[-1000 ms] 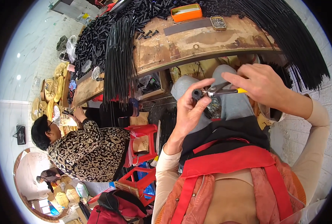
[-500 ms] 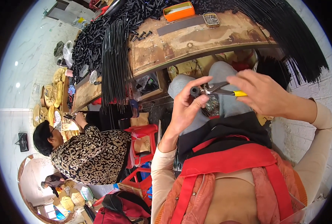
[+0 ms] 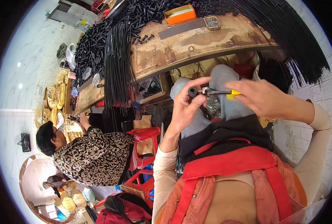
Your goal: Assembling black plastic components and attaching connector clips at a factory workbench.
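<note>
Between the thumb and fingers of my left hand [image 3: 186, 106] is a small black cylindrical part [image 3: 192, 92], its round hollow end showing. My right hand [image 3: 261, 98] is wrapped round the yellow handles of a pair of pliers [image 3: 217, 92]. The metal jaws of the pliers meet the black part at its right side. Whether they grip a small piece there is too small to tell. Both hands are above my lap, over grey-clad knees [image 3: 225, 84].
Beyond my knees stands a worn wooden table [image 3: 162, 56] bearing an orange box [image 3: 180, 15], a small tray of metal bits [image 3: 212, 22], heaps of black parts [image 3: 93, 56] and bundles of long black rods [image 3: 117, 67]. At left a co-worker [image 3: 93, 155] sits near red stools [image 3: 145, 145].
My right hand has closed the plier handles together, and the jaws have come level with the black part. My left hand keeps its hold, and the whole view has shifted slightly.
</note>
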Motion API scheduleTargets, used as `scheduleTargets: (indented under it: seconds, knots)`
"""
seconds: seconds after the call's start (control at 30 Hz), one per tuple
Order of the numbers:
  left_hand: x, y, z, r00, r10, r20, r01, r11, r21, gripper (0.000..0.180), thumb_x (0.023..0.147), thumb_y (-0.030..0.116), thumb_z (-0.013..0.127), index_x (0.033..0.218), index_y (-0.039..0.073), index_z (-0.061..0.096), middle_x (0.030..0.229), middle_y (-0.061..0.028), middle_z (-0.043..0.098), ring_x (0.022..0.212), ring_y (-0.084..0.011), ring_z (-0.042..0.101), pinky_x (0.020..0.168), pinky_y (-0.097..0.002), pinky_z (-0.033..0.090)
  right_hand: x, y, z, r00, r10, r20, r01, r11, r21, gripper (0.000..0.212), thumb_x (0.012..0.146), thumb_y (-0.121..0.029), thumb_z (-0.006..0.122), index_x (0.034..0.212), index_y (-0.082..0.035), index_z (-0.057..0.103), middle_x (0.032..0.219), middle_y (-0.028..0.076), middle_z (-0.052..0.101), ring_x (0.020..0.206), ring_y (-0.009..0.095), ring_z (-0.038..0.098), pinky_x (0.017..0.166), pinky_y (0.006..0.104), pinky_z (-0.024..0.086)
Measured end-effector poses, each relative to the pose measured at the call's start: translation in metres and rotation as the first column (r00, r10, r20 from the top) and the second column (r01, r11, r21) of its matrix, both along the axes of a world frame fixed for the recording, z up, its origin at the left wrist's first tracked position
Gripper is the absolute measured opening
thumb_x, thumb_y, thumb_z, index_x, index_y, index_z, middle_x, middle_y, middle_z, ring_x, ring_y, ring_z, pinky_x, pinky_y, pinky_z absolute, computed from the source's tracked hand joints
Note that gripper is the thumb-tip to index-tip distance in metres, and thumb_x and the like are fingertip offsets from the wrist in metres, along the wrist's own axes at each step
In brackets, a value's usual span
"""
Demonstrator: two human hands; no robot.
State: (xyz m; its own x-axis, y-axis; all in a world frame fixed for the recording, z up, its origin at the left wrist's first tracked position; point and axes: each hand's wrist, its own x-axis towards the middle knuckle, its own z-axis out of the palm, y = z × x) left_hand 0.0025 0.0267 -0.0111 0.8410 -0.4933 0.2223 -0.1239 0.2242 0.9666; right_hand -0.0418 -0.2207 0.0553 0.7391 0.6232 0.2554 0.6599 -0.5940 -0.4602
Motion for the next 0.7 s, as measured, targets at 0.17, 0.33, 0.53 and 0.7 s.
scheduleTargets:
  seconds: [0.17, 0.33, 0.53, 0.7]
  knots:
    - [-0.003, 0.006, 0.003, 0.984, -0.169, 0.059, 0.162, 0.981, 0.107, 0.060, 0.087, 0.045, 0.069, 0.125, -0.001, 0.057, 0.092, -0.0007, 0.059, 0.074, -0.0045, 0.051, 0.060, -0.0185, 0.040, 0.012, -0.004, 0.013, 0.019, 0.225, -0.974, 0.088, 0.970, 0.226, 0.050, 0.084, -0.012, 0.069, 0.125, 0.003, 0.043, 0.060, 0.007, 0.054, 0.053, 0.015, 0.060, 0.049, 0.0292, 0.045]
    - [-0.002, 0.000, 0.008, 0.999, -0.033, -0.027, 0.034, 0.999, 0.031, 0.060, 0.089, 0.043, 0.068, 0.127, -0.001, 0.056, 0.092, 0.0011, 0.056, 0.073, -0.0034, 0.046, 0.061, -0.0179, 0.039, -0.003, -0.005, 0.001, 0.988, -0.082, -0.132, 0.096, 0.989, 0.108, 0.039, 0.085, -0.013, 0.065, 0.117, 0.001, 0.047, 0.078, 0.016, 0.055, 0.069, 0.028, 0.060, 0.059, 0.0377, 0.044]
    - [0.006, 0.009, 0.002, 0.993, -0.115, -0.019, 0.115, 0.993, 0.005, 0.044, 0.092, 0.029, 0.066, 0.128, 0.004, 0.059, 0.090, 0.0043, 0.048, 0.080, -0.0055, 0.042, 0.070, -0.0199, 0.035, 0.017, -0.001, 0.031, 0.340, 0.168, -0.925, 0.105, 0.971, 0.215, 0.033, 0.090, -0.020, 0.063, 0.110, 0.003, 0.050, 0.059, 0.011, 0.056, 0.047, 0.021, 0.058, 0.048, 0.0313, 0.047]
    - [0.004, 0.009, 0.006, 0.983, -0.178, 0.039, 0.175, 0.983, 0.055, 0.044, 0.093, 0.032, 0.065, 0.125, 0.003, 0.060, 0.090, 0.0036, 0.051, 0.081, -0.0051, 0.044, 0.072, -0.0200, 0.037, 0.008, -0.005, -0.010, 0.583, 0.075, -0.809, 0.112, 0.979, 0.172, 0.040, 0.083, -0.017, 0.066, 0.114, 0.002, 0.049, 0.077, 0.013, 0.061, 0.056, 0.020, 0.063, 0.050, 0.0318, 0.048]
